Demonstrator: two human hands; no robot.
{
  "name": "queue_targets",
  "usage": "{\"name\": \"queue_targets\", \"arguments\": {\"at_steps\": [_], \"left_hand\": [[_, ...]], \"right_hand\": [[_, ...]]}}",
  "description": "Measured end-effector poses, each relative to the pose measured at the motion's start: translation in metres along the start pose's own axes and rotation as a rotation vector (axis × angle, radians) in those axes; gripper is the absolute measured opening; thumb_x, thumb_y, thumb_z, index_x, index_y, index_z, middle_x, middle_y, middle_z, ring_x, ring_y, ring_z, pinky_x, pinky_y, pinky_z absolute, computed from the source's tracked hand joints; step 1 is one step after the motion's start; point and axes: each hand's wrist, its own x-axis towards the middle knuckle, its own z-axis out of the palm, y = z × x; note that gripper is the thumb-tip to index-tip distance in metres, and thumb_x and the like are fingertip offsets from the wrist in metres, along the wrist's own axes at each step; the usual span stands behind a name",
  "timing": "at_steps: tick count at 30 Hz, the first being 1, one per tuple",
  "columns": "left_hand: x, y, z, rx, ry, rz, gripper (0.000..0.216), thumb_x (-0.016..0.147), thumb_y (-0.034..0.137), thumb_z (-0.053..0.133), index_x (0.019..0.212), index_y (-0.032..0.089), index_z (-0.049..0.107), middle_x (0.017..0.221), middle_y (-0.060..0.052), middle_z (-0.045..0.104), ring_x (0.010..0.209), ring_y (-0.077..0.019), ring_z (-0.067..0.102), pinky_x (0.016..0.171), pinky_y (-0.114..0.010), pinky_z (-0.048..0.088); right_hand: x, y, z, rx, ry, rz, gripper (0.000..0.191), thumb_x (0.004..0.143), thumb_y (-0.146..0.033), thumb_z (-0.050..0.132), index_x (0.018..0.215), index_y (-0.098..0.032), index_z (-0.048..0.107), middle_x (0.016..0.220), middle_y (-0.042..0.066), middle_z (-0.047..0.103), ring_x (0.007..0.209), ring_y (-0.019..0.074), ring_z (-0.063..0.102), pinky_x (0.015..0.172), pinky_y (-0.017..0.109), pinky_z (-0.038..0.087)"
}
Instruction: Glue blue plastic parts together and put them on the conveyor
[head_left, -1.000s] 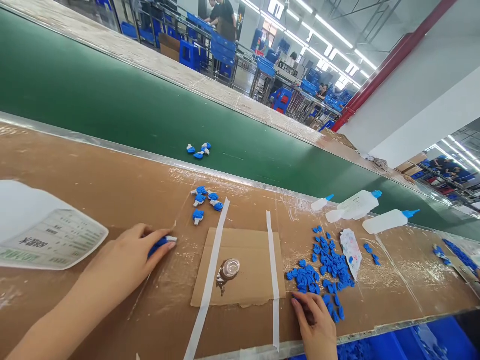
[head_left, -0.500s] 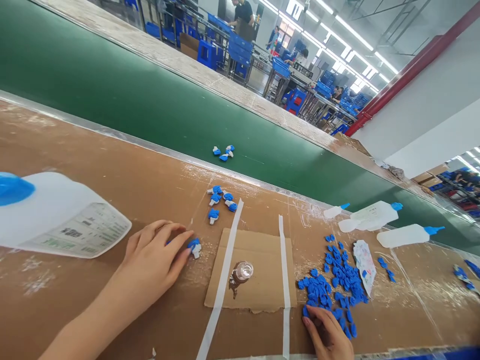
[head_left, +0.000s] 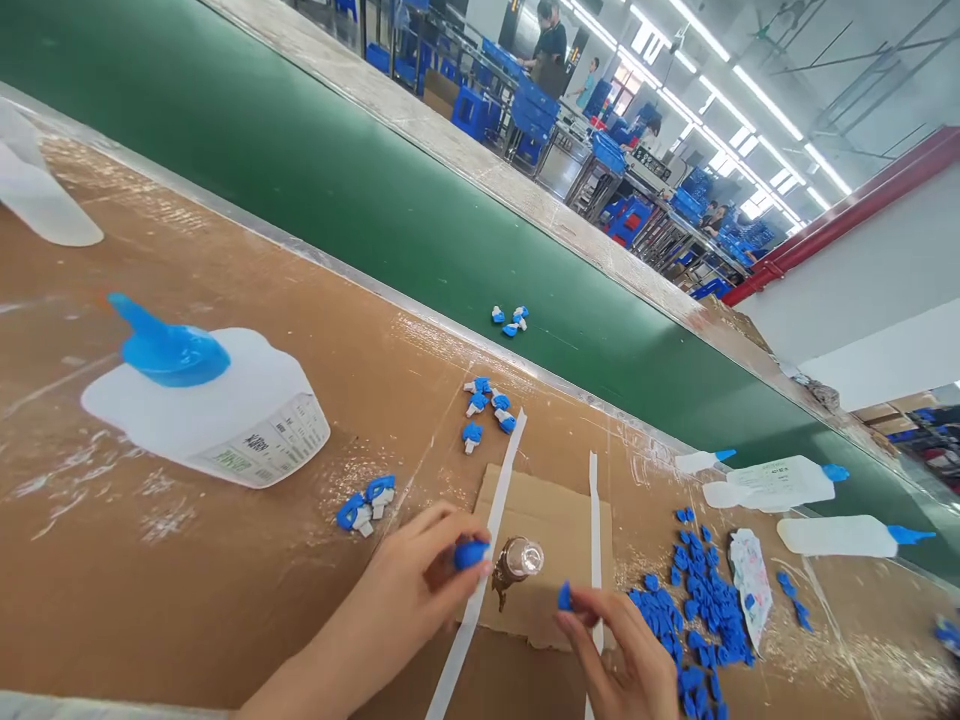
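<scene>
My left hand (head_left: 412, 575) pinches a rounded blue plastic piece (head_left: 471, 555), its far side hidden by the fingers. Between thumb and forefinger, my right hand (head_left: 630, 650) grips a smaller blue plastic piece (head_left: 564, 597). Both hands hover at the sides of a cardboard sheet (head_left: 555, 510) crossed by two white tape strips. On the sheet, between the hands, stands a small clear cup (head_left: 525, 557) with a brownish wet patch beside it. Left of my left hand lie two blue-and-white pieces (head_left: 365, 505). Beyond the right hand spreads a pile of loose blue pieces (head_left: 712, 590).
Several blue-and-white pieces (head_left: 478, 402) lie behind the cardboard, more on the green belt (head_left: 360, 200). A large white bottle (head_left: 255, 400) with blue nozzle lies at left. Smaller bottles (head_left: 836, 537) and a stained paper scrap (head_left: 750, 580) are at right. People work in the background.
My left hand has moved right, away from the two blue-and-white pieces, and holds a blue piece. The right hand has carried a small blue piece from the pile towards the cup. The view has shifted.
</scene>
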Motion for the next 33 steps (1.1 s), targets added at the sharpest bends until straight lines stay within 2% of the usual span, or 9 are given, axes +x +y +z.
{"name": "queue_targets", "arguments": {"at_steps": [3, 5, 9, 14, 19, 21, 25, 28, 33], "left_hand": [[-0.015, -0.008, 0.007, -0.42, -0.117, -0.214, 0.049, 0.075, 0.056, 0.061, 0.106, 0.018, 0.065, 0.083, -0.003, 0.057, 0.057, -0.014, 0.054, 0.037, -0.02, 0.042], [-0.021, -0.012, 0.006, -0.615, -0.151, -0.271, 0.061, 0.073, 0.062, 0.065, 0.114, 0.017, 0.064, 0.073, 0.0, 0.057, 0.057, -0.0119, 0.052, 0.045, -0.02, 0.042], [-0.023, -0.01, -0.002, -0.948, -0.195, -0.314, 0.07, 0.064, 0.07, 0.07, 0.108, 0.015, 0.069, 0.066, -0.001, 0.063, 0.053, -0.0113, 0.053, 0.054, -0.025, 0.046], [-0.015, -0.005, 0.007, -1.058, -0.083, -0.341, 0.06, 0.054, 0.063, 0.081, 0.091, 0.016, 0.075, 0.077, -0.004, 0.07, 0.064, -0.0143, 0.063, 0.056, -0.023, 0.047], [-0.013, -0.009, 0.028, -1.106, -0.125, -0.37, 0.059, 0.052, 0.06, 0.084, 0.091, 0.017, 0.074, 0.085, -0.005, 0.073, 0.078, -0.021, 0.069, 0.064, -0.027, 0.052], [-0.015, -0.009, 0.031, -1.112, -0.118, -0.372, 0.058, 0.052, 0.059, 0.084, 0.091, 0.017, 0.074, 0.086, -0.005, 0.073, 0.081, -0.0226, 0.07, 0.067, -0.028, 0.053], [-0.016, -0.01, 0.026, -1.087, -0.087, -0.392, 0.059, 0.053, 0.06, 0.083, 0.091, 0.017, 0.074, 0.084, -0.005, 0.074, 0.081, -0.0231, 0.07, 0.066, -0.028, 0.053], [-0.015, -0.009, 0.021, -1.076, -0.092, -0.395, 0.058, 0.051, 0.06, 0.084, 0.089, 0.017, 0.074, 0.082, -0.004, 0.073, 0.079, -0.0224, 0.07, 0.065, -0.027, 0.054], [-0.015, -0.01, 0.019, -1.075, -0.11, -0.419, 0.061, 0.049, 0.061, 0.084, 0.088, 0.015, 0.074, 0.082, -0.005, 0.071, 0.076, -0.0215, 0.07, 0.061, -0.027, 0.053]], "right_hand": [[0.026, -0.016, 0.01, -0.091, -0.152, -0.1, 0.021, 0.091, -0.042, 0.059, 0.087, -0.025, 0.07, 0.074, 0.001, 0.069, 0.064, 0.0155, 0.062, 0.061, 0.023, 0.049], [0.036, -0.017, 0.013, -0.142, -0.196, -0.124, 0.023, 0.09, -0.044, 0.059, 0.085, -0.024, 0.07, 0.074, 0.0, 0.07, 0.062, 0.0153, 0.061, 0.058, 0.023, 0.049], [0.043, -0.013, 0.011, -0.189, -0.23, -0.075, 0.031, 0.088, -0.052, 0.058, 0.079, -0.026, 0.071, 0.069, 0.0, 0.068, 0.059, 0.016, 0.058, 0.057, 0.025, 0.047], [0.034, -0.019, 0.008, 0.087, -0.195, 0.167, 0.028, 0.076, -0.052, 0.071, 0.081, -0.024, 0.074, 0.071, 0.003, 0.069, 0.064, 0.0181, 0.062, 0.063, 0.026, 0.052], [0.018, -0.027, 0.018, 0.519, -0.042, 0.501, 0.034, 0.066, -0.056, 0.08, 0.079, -0.025, 0.074, 0.075, 0.003, 0.07, 0.072, 0.0185, 0.066, 0.067, 0.025, 0.054], [0.016, -0.022, 0.019, 0.441, -0.031, 0.454, 0.032, 0.068, -0.054, 0.079, 0.08, -0.025, 0.074, 0.076, 0.003, 0.07, 0.072, 0.0183, 0.065, 0.068, 0.025, 0.053], [0.022, -0.009, 0.017, 0.07, -0.109, 0.139, 0.02, 0.077, -0.043, 0.074, 0.083, -0.023, 0.075, 0.074, 0.003, 0.069, 0.066, 0.017, 0.06, 0.063, 0.025, 0.052], [0.029, -0.011, 0.018, -0.067, -0.116, -0.033, 0.018, 0.082, -0.041, 0.069, 0.083, -0.024, 0.073, 0.071, 0.001, 0.068, 0.061, 0.0152, 0.057, 0.058, 0.023, 0.05], [0.038, -0.026, 0.022, -0.179, -0.12, -0.148, 0.025, 0.088, -0.046, 0.062, 0.08, -0.025, 0.071, 0.069, -0.001, 0.069, 0.058, 0.014, 0.056, 0.054, 0.022, 0.047]]}}
